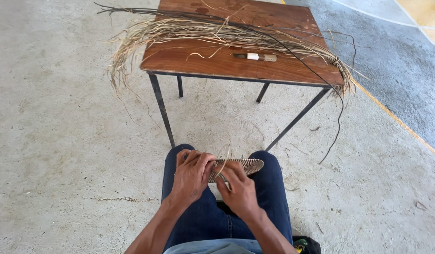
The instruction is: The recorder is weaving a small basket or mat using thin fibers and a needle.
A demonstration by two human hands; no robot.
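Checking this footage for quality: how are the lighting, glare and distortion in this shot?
Head view: soft, even daylight; only a faint shadow under the table; mild sheen on its top; wide-angle bending splays its legs; left hand, right hand and woven disc look sharp.

We see a pale concrete floor (62, 155) in daylight. A brown wooden table (203, 63) on thin dark metal legs stands ahead; a grey carpet (396, 66) lies at right.
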